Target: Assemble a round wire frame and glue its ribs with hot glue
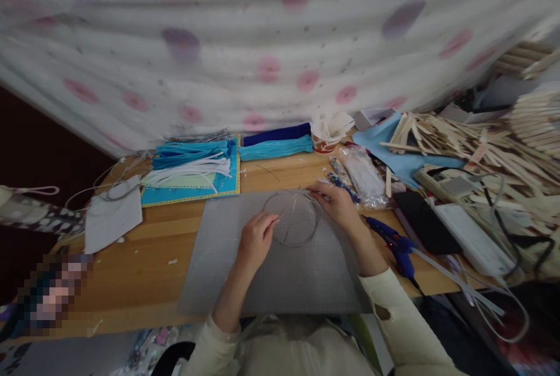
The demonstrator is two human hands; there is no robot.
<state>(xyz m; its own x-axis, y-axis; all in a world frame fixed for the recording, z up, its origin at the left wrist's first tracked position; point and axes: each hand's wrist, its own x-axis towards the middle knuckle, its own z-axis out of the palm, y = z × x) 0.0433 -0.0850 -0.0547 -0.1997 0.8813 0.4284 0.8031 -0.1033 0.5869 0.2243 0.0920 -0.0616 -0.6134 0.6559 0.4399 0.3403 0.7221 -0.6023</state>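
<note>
Wire hoop [299, 245], pinched by left hand [255, 238] and right hand [339, 204] near the mat's [280, 285] far edge, seems light, springy, best rim-held.

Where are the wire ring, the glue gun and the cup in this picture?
Wire ring [298, 245]: head view, on its lower edge.
Glue gun [397, 242]: head view, on its blue body.
Cup [324, 144]: head view, on its patterned side.

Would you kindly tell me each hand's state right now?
Left hand: closed, pinching the wire coil at left.
Right hand: closed, pinching it at upper right.
</note>
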